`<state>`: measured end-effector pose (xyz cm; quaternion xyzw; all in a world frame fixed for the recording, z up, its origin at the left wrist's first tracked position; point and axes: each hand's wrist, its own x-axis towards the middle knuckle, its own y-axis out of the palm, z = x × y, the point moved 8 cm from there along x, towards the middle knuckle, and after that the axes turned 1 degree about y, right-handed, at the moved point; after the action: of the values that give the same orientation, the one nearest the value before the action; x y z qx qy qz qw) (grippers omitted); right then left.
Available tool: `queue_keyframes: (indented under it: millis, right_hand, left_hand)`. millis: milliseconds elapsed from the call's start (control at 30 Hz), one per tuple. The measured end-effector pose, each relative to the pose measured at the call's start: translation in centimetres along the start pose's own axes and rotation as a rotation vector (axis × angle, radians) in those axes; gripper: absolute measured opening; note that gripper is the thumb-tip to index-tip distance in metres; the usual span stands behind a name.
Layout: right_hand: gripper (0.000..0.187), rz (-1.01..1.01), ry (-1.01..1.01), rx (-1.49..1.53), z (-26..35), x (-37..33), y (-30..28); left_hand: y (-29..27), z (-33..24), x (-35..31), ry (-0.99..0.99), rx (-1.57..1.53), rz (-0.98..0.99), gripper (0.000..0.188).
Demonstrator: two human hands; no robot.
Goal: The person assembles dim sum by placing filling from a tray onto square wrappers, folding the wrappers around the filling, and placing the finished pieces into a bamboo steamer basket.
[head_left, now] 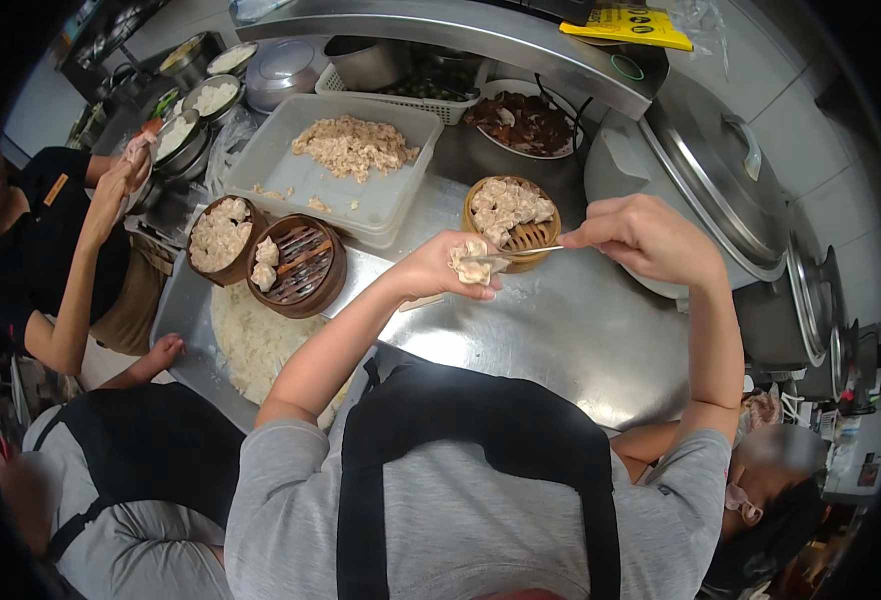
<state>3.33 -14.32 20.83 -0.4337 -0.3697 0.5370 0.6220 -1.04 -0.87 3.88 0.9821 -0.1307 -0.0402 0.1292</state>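
My left hand is closed around a pale, open-topped dumpling, with its filling showing. My right hand grips the handle of a thin metal spatula, whose tip reaches the dumpling. Just beyond both hands stands a small bamboo steamer, partly filled with dumplings; bare slats show at its near right. To the left, one darker steamer holds a few dumplings on its slats, and another steamer beside it is full of them.
A translucent plastic tub with minced filling stands on the steel counter. Behind are a pot of dark food and a metal shelf. Large lidded pots flank the right. Co-workers stand close by; rice fills a tray.
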Motion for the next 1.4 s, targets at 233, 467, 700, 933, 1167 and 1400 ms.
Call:
queue_keyframes:
  millis: [233,467,700,933,1167,1400]
  right_hand:
    - [0.034,-0.166,0.038,-0.063,0.5,-1.7,-1.3]
    - [0.035,-0.376,0.022,-0.23,0.7,-1.9,4.6]
    - [0.044,-0.639,0.152,0.01,-2.3,-5.2,1.5]
    - [0.045,-0.549,0.065,0.054,-0.8,-3.3,5.7]
    - [0.045,-0.487,-0.022,-0.297,0.7,-1.7,6.3]
    - [0.047,-0.569,0.06,-0.171,-2.4,-3.5,4.0]
  left_hand:
    - [-0.8,-0.8,-0.3,0.205,0.003,-0.134,0.04]
    - [-2.4,-0.2,-0.9,0.104,-0.11,-0.259,0.025]
    - [-1.9,-2.3,-1.5,0.233,0.184,-0.304,0.027]
    - [-3.1,-1.5,-1.7,0.312,0.081,-0.404,0.022]
    - [-2.8,0.1,-1.8,0.152,-0.028,-0.321,0.02]
    - [-2.9,-1.6,-2.3,0.188,0.01,-0.366,0.024]
